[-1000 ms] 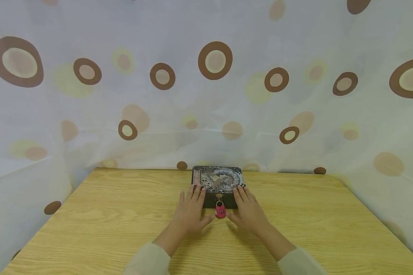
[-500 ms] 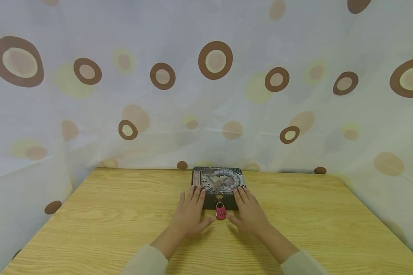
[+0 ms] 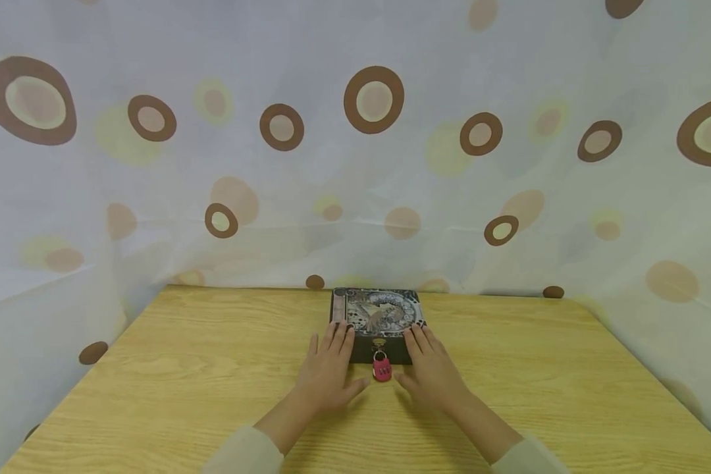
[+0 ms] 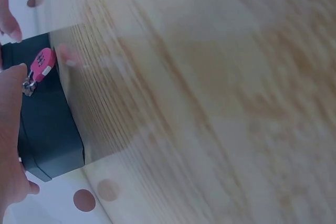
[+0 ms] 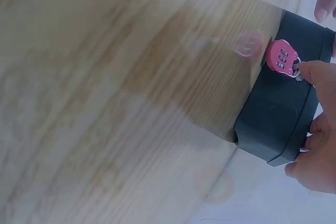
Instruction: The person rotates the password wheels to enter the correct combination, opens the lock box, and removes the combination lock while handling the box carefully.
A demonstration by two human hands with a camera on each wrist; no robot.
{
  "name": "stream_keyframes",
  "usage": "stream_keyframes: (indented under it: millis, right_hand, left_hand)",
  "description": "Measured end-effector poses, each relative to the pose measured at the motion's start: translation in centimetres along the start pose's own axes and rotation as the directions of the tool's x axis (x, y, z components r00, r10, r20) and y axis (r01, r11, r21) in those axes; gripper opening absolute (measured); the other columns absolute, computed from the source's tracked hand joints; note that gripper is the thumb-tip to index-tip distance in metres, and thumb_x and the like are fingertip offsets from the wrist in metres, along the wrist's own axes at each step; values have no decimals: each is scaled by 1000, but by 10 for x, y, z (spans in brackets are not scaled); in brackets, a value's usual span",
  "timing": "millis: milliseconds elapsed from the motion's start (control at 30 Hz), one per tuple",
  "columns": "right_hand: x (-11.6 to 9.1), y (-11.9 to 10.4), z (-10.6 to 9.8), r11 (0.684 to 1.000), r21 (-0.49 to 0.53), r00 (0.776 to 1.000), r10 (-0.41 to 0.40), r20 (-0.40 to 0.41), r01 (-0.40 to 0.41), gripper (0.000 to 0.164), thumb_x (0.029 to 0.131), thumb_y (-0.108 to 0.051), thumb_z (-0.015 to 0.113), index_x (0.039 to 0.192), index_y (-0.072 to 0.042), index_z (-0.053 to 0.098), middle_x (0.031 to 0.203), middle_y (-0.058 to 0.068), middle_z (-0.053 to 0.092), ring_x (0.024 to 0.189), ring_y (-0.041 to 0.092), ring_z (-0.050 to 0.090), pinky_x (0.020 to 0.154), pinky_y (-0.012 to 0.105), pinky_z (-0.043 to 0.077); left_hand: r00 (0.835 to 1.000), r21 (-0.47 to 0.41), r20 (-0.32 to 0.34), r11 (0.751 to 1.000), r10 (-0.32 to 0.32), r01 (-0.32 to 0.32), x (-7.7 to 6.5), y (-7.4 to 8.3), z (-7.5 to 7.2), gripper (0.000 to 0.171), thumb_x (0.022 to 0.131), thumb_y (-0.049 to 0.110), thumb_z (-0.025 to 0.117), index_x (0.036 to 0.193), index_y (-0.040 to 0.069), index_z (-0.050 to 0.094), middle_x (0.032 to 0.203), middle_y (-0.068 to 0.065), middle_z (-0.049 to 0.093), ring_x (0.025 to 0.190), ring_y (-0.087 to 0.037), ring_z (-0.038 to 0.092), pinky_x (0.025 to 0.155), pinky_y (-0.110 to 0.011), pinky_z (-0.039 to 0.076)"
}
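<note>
- Pale, thin cloth (image 3: 373, 174) hangs behind the box and at both sides, softly creased, printed with brown rings and blurry peach and yellow ovals.
- Beneath the box is a table (image 3: 201, 375) with a yellowish wood-grain top; both wrist views show it glossy enough to mirror the lock.
- At the far middle of the table, close to the cloth, sits the box (image 3: 384, 307): low, rectangular, with smooth, dark, matte sides and slightly rounded corners. Its lid is down, covered in an ornate, swirling print, and has a thin lip along its edge. Whether it is wood or card, I cannot tell.
- On the middle of the box's front is a small metal clasp (image 3: 379, 343), brassy at the top.
- From that clasp hangs the lock (image 3: 382, 370), bright pink and rounded, with a shiny metal loop and three number dials facing out.
- Left hand (image 3: 326, 374): its straight fingers rest on the box's front top edge, left of the lock, gripping nothing; the thumb points toward the lock.
- Right hand (image 3: 434, 370): nearly a mirror image at the box's right front edge, fingers straight, nothing gripped, thumb angled toward the lock.
- Cream sleeves (image 3: 245, 453) cover both forearms, well in front of the box.
</note>
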State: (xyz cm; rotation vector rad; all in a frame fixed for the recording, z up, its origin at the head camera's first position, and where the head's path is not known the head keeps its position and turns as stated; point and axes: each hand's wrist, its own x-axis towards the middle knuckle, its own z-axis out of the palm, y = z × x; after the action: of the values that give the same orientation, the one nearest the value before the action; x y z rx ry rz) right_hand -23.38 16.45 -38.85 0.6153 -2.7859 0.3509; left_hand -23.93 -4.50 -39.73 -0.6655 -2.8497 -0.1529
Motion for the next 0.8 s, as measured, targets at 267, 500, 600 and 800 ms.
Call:
stream_keyframes:
  millis: [267, 500, 600, 800]
  right_hand:
    - [-6, 0, -3, 1000, 16, 1000, -5, 20, 4, 71, 83, -23, 66, 136, 12, 33, 143, 31, 30, 134, 46, 25, 110, 55, 24]
    - [-8, -1, -6, 1000, -5, 999, -26, 31, 26, 73, 82, -24, 68, 136, 12, 34, 143, 31, 32, 134, 46, 26, 109, 55, 25]
    - [-10, -1, -7, 999, -9, 999, -31, 38, 31, 74, 82, -25, 68, 136, 11, 34, 142, 31, 32, 133, 46, 27, 109, 55, 25]
    - [-13, -2, -7, 999, -31, 998, -36, 41, 38, 73, 82, -26, 68, 136, 11, 35, 142, 30, 33, 133, 46, 28, 108, 54, 27]
  left_hand:
    - [1000, -17, 21, 1000, -7, 7, -5, 3, -2, 83, 87, 56, 50, 145, 1, 25, 153, -17, 21, 141, -35, 18, 111, -55, 21]
    - [1000, 4, -4, 1000, 7, -7, -9, 4, -4, 83, 86, 56, 51, 143, 1, 29, 151, -18, 25, 139, -35, 22, 110, -55, 24]
    - [1000, 0, -3, 1000, 8, -8, -11, 5, -5, 83, 86, 56, 51, 143, 0, 29, 151, -18, 25, 139, -36, 23, 110, -55, 24]
    - [1000, 12, 14, 1000, 6, -6, -15, 6, -5, 84, 86, 58, 50, 143, 1, 28, 152, -17, 24, 139, -36, 22, 110, -55, 24]
